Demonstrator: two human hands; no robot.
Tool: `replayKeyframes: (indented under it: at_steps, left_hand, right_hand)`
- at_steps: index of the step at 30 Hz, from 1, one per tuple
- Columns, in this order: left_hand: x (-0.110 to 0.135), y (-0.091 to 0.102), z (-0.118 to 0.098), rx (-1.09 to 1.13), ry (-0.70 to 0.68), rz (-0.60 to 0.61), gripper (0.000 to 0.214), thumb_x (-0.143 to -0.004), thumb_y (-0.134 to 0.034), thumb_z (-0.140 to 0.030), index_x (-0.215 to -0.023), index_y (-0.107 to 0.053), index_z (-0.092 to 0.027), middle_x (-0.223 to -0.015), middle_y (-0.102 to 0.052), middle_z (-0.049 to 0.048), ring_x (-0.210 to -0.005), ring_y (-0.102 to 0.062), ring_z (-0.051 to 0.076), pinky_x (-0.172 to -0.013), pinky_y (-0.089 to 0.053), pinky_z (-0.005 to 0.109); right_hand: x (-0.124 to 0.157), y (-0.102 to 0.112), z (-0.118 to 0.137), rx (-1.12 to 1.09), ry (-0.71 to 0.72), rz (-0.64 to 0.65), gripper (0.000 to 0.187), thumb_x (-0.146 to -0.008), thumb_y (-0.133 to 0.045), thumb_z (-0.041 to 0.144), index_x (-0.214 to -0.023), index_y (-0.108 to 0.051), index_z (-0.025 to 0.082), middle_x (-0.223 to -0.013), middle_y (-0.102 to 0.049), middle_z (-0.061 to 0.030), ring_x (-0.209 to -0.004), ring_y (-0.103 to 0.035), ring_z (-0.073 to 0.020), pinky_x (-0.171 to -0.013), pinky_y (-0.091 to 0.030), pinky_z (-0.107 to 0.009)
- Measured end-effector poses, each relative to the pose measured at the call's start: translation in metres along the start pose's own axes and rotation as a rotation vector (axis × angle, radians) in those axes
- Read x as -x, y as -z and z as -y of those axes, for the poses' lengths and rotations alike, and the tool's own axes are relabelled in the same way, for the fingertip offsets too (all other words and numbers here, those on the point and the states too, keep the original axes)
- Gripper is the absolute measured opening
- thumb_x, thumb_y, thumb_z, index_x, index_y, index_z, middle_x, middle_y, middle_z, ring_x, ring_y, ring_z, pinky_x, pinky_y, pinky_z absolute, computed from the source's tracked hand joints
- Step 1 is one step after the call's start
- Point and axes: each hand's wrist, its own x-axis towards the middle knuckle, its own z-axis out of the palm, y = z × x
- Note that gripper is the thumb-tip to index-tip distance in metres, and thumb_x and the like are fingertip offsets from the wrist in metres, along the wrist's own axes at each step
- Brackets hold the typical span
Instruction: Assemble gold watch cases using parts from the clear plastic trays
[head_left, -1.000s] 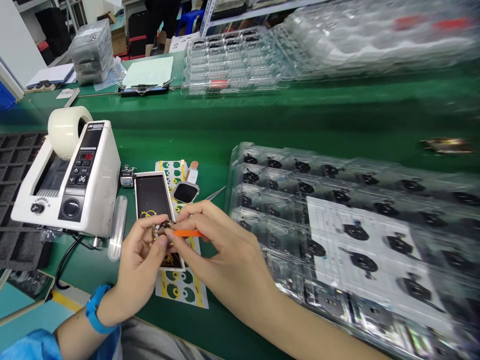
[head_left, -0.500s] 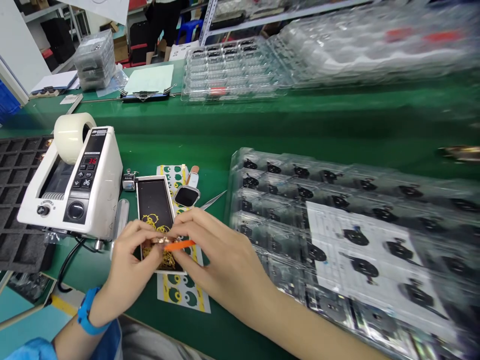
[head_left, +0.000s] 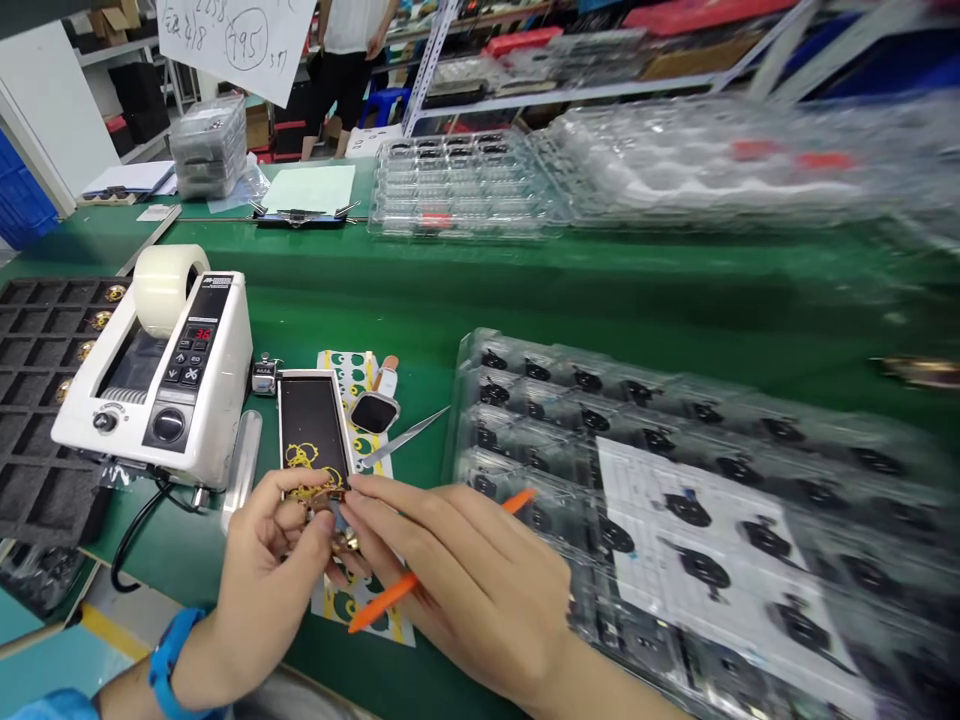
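one small gold-toned metal part (head_left: 346, 541) is sitting between both hands: the left hand (head_left: 274, 565) is pinching it, the right hand (head_left: 480, 580) is touching it with its fingertips while gripping an orange stick (head_left: 384, 602) among its fingers. yellow rings (head_left: 304, 455) are lying in the white-rimmed box (head_left: 309, 408) just beyond; a smartwatch (head_left: 373, 411) and tweezers (head_left: 409, 438) are lying to its right, a tape dispenser (head_left: 202, 400) is standing to its left.

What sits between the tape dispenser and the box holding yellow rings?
Head view: a small metal counter, and below it in the picture a long clear plastic piece.
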Motion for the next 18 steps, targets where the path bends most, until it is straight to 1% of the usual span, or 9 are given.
replayKeyframes:
  at_steps: [4, 6, 9, 12, 15, 18]
  left_hand:
    - [0.0035, 0.0013, 0.0053, -0.093, -0.104, 0.002, 0.022, -0.085, -0.067, -0.027, -0.104, -0.064, -0.016, -0.056, -0.061, -0.0048, -0.049, -0.063, 0.009, -0.053, -0.055, 0.014]
    - [0.0032, 0.0018, 0.0076, -0.14, -0.161, 0.003, 0.019, -0.086, -0.063, -0.021, -0.105, -0.066, -0.016, -0.059, -0.065, -0.0032, -0.052, -0.066, 0.009, -0.055, -0.056, 0.014]
    - [0.0022, 0.0016, 0.0093, -0.194, -0.219, -0.007, 0.02, -0.085, -0.06, -0.014, -0.103, -0.068, -0.016, -0.062, -0.068, -0.0017, -0.055, -0.068, 0.01, -0.056, -0.057, 0.015]
    - [0.0022, 0.0003, 0.0096, -0.213, -0.244, -0.015, 0.022, -0.085, -0.057, -0.01, -0.104, -0.068, -0.015, -0.066, -0.072, -0.0001, -0.054, -0.068, 0.011, -0.056, -0.058, 0.015]
    - [0.0033, -0.0006, 0.0096, -0.217, -0.257, -0.023, 0.023, -0.084, -0.056, -0.009, -0.102, -0.069, -0.015, -0.063, -0.071, -0.0016, -0.052, -0.068, 0.01, -0.056, -0.058, 0.014]
    - [0.004, 0.0003, 0.0102, -0.248, -0.269, -0.026, 0.025, -0.083, -0.055, -0.007, -0.102, -0.07, -0.016, -0.063, -0.071, -0.0021, -0.055, -0.07, 0.011, -0.057, -0.058, 0.013]
  right_hand:
    - [0.0015, 0.0, -0.0013, -0.02, 0.013, 0.006, 0.009, -0.093, -0.056, 0.009, -0.097, -0.063, 0.008, -0.088, -0.075, -0.0123, -0.07, -0.063, -0.0188, -0.059, -0.046, -0.03]
    - [0.0008, -0.0003, -0.0009, -0.001, 0.021, 0.005, 0.011, -0.094, -0.053, 0.01, -0.098, -0.063, 0.008, -0.087, -0.075, -0.0115, -0.068, -0.063, -0.0181, -0.058, -0.045, -0.029]
    - [-0.0007, -0.0006, -0.0015, 0.018, 0.051, 0.007, 0.014, -0.096, -0.05, 0.012, -0.097, -0.063, 0.007, -0.085, -0.075, -0.0113, -0.064, -0.061, -0.0174, -0.056, -0.043, -0.03]
    - [-0.0018, 0.0002, -0.0036, 0.01, 0.107, 0.015, 0.016, -0.097, -0.047, 0.011, -0.095, -0.063, 0.006, -0.084, -0.075, -0.0125, -0.063, -0.061, -0.0178, -0.054, -0.043, -0.03]
    - [-0.0031, 0.0016, -0.0053, 0.013, 0.162, 0.032, 0.021, -0.098, -0.043, 0.011, -0.094, -0.062, 0.005, -0.082, -0.075, -0.0136, -0.06, -0.06, -0.0177, -0.051, -0.041, -0.03]
    - [-0.0041, 0.0027, -0.0054, 0.022, 0.18, 0.036, 0.021, -0.098, -0.043, 0.01, -0.093, -0.062, 0.005, -0.081, -0.074, -0.0143, -0.059, -0.06, -0.0182, -0.05, -0.04, -0.031]
